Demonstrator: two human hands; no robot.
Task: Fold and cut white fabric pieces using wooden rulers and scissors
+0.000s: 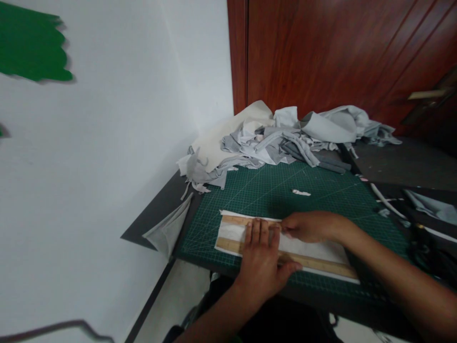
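Observation:
A white fabric piece (310, 247) lies lengthwise on the green cutting mat (264, 186), near the table's front edge. Two tan strips that look like tape run along it, a lower strip (321, 263) and an upper strip (233, 219). Flat on the fabric, my left hand (260, 255) presses across both strips with fingers stretched out and thumb to the right. Just right of its fingertips, my right hand (303, 227) is closed, its fingers pinching at the upper tan strip. That hand and forearm hide the fabric's upper right part.
Grey and white fabric scraps (271, 143) are heaped at the back, before a red-brown door (321, 52). A small white scrap (301, 193) lies mid-mat. A white wall (124, 119) borders the left. Grey cloth (167, 228) hangs over the left edge; dark scissors-like handles (428, 247) lie right.

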